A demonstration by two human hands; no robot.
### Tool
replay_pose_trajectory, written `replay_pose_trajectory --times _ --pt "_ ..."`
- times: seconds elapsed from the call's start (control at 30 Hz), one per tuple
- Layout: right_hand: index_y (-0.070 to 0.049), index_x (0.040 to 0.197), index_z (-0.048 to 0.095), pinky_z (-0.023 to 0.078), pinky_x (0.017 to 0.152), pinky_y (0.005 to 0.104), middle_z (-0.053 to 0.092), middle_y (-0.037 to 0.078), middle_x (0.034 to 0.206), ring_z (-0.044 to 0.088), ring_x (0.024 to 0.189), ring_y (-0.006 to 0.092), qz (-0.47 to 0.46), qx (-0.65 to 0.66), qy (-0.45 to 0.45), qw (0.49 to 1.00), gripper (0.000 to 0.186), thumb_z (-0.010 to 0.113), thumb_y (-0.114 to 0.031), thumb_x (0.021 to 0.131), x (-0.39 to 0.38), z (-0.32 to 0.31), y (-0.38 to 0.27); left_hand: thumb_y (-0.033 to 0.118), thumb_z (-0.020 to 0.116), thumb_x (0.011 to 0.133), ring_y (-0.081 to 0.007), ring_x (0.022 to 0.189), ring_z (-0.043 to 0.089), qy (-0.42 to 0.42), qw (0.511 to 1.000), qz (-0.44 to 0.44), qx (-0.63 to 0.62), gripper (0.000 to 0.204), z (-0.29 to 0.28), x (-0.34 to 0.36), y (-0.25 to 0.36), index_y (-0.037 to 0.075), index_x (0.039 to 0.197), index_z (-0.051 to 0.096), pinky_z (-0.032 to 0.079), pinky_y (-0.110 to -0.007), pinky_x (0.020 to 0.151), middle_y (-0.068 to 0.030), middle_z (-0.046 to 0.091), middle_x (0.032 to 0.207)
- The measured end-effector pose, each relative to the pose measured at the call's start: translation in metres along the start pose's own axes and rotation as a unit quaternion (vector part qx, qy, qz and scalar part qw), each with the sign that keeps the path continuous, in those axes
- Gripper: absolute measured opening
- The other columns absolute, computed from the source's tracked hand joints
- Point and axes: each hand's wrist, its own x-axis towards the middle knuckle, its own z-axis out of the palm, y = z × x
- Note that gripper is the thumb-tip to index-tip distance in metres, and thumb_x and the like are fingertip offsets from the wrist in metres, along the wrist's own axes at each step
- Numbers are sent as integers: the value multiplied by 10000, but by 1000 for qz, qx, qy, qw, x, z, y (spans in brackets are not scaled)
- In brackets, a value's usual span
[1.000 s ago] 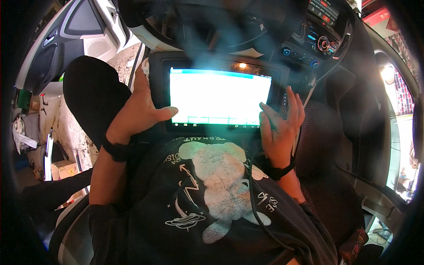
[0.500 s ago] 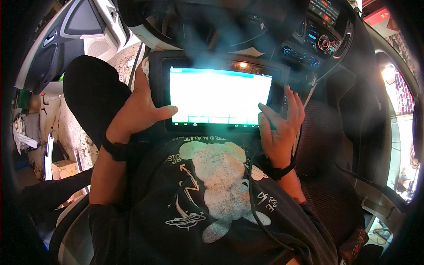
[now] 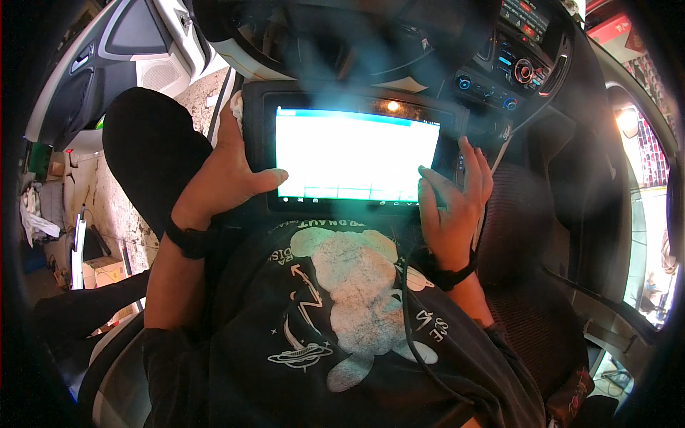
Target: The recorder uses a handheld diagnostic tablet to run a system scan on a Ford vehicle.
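- Virtually nothing has moved since the earlier frame.
- Left of centre: the left hand clamps the black-framed tablet by its edge, thumb in front, probably to steady it; other fingers mostly hidden.
- Centre: tablet screen too bright to read; the T-shirt below has pale lettering.
- Right of centre: the right hand, thumb and 1 finger nearly meeting, others extended, presumably placed to reach the screen.

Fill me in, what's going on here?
A person seated in a car has a black-framed tablet in front of them. Their left hand grips its left side, thumb over the front; their right hand is at the right edge, fingertips by the screen, contact unclear. The display is lit but washed out. The car door on the left stands open.
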Motion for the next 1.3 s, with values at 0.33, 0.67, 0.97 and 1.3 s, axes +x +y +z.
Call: replay_pose_trajectory --times 0.33,0.67,0.97,1.3 --pt "-228 1027 819 204 1211 574 389 132 1610 270 1492 405 -66 22 -56 996 174 772 -217 860 12 2 -19 328 818 698 -404 1540 155 -3 999 -20 36 1275 0 1 -3 -33 1582 -27 156 -453 1257 -308 134 1636" --pt "-250 990 825 145 1212 668 355 96 1634 228 1508 397 -123 38 -94 987 172 809 -213 823 15 3 -36 368 810 701 -400 1533 172 -4 1000 25 -19 1265 3 4 -16 -31 1588 1 181 -462 1250 -303 151 1631" --pt "-273 1018 825 110 1209 707 300 70 1656 165 1529 402 -151 37 -168 973 211 821 -219 814 14 4 -36 348 799 717 -399 1525 191 -9 1000 15 -13 1241 0 4 -12 -39 1589 6 183 -450 1250 -304 182 1618" --pt "-269 1029 822 136 1223 659 316 92 1648 199 1516 401 -126 28 -141 982 215 815 -216 820 14 1 -28 342 799 720 -396 1522 194 -6 999 25 -29 1223 1 5 -9 -15 1597 25 183 -428 1249 -294 201 1607"
